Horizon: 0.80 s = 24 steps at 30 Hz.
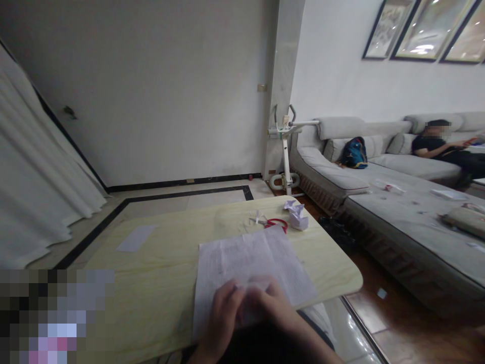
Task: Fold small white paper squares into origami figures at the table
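Both hands at near side of table [162,288], over near part of a big sheet [257,253]. Sheet lies mostly flat, crease lines visible, faint marks on it, near right corner reaching the table's right edge. Left hand [226,303]: fingers bent, tips close to the other hand. Right hand [267,298]: blurred, fingers curled inward, just beside the left. Gap between hands narrow; can't tell if either one pinches paper or only rests on it, fingertips hidden or smeared.

Scissors [277,221], red handles, just beyond sheet's far edge, blades pointing left. Small scrap [257,216] by the blades. Folded paper [298,218], crumpled-looking, far right of table, right of scissors. Paper slip [136,238] far left, flat, well apart from sheet.

Around: grey sofa [322,169] to the right, blue backpack [355,153] on it; farther right a person [435,144] in dark top sits leaning back, small reddish item in hand. Exercise machine [286,151] beyond the table, by the pillar. White curtain [41,192] at left. Framed pictures [420,30] on right wall. Near left corner pixelated, contents unreadable.
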{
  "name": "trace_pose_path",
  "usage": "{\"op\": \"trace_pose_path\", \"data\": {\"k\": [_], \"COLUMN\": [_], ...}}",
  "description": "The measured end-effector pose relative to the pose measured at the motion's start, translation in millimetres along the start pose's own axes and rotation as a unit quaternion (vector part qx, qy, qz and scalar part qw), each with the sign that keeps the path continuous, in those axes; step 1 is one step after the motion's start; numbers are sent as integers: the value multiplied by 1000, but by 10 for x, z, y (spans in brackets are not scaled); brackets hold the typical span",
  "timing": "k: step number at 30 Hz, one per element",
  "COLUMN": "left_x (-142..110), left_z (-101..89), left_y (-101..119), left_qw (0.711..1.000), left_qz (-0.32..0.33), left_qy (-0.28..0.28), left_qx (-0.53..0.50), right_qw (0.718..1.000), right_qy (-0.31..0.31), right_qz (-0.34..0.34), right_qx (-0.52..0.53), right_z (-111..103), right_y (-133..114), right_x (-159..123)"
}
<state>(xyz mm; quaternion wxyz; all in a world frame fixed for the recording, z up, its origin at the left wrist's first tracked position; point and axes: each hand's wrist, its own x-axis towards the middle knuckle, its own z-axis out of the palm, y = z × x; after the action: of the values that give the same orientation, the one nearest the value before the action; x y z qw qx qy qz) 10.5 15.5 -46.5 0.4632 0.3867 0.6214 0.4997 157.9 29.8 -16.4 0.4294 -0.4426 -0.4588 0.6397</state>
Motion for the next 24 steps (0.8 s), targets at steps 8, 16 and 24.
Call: {"op": "trace_pose_path", "data": {"k": [8,16,24], "left_x": [-16,-69,-129], "left_z": [-36,-225,-131], "left_y": [-167,-50,-38], "left_qw": [997,998,1000], "left_qz": [65,54,8], "left_qy": [31,-29,-1], "left_qx": [5,14,-9], "right_qw": [1000,999,997], "right_qy": [20,39,72], "right_qz": [-1,-27,6], "right_qx": [-16,1,31], "right_z": [-17,30,58], "right_y": [74,100,4], "right_x": [-20,-103,-151]}}
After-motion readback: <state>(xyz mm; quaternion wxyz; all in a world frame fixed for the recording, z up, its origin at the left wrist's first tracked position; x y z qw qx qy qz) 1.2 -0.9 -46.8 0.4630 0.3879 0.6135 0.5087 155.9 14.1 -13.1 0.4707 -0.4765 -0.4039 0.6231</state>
